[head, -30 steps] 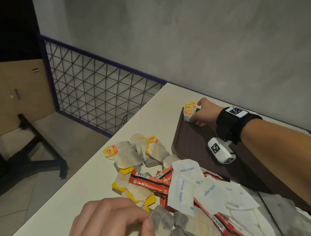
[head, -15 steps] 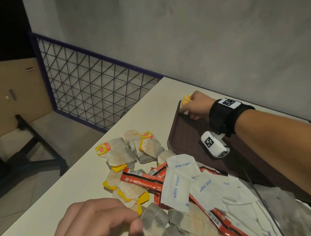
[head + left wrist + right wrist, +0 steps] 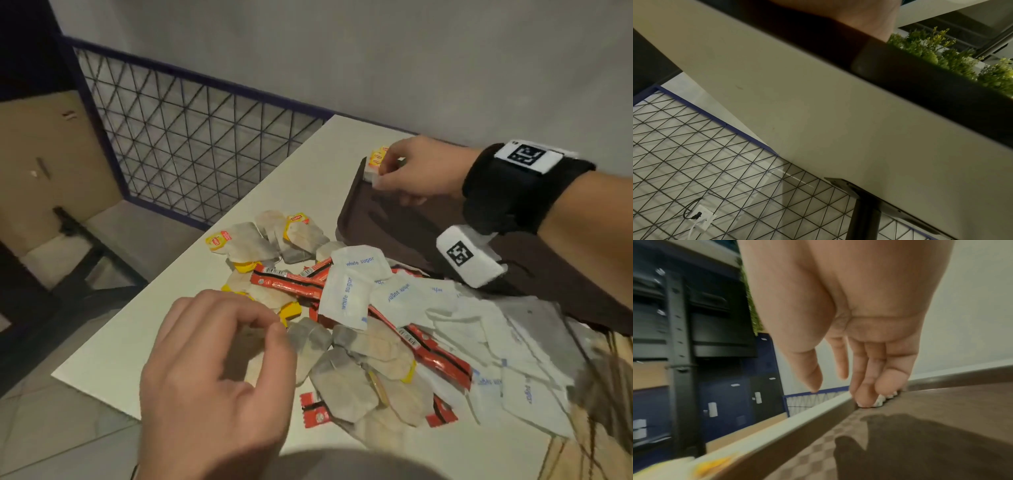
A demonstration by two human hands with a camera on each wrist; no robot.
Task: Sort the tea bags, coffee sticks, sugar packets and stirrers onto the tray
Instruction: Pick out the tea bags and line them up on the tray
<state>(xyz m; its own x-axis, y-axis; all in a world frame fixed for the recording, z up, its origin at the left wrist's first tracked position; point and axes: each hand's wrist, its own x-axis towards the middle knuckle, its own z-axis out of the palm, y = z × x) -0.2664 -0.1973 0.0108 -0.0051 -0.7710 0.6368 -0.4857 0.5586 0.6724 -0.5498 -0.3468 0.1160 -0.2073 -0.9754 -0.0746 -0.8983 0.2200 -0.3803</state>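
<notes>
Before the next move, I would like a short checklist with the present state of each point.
1. Stack of tea bags sits in the far corner of the tray: ok.
2. Right hand has let go of the stack: not ok, fingers touch it.
3. Left hand holds a tea bag from the pile: cannot tell.
4. Sugar packets sorted onto the tray: not ok.
5. Coffee sticks sorted onto the tray: not ok.
</notes>
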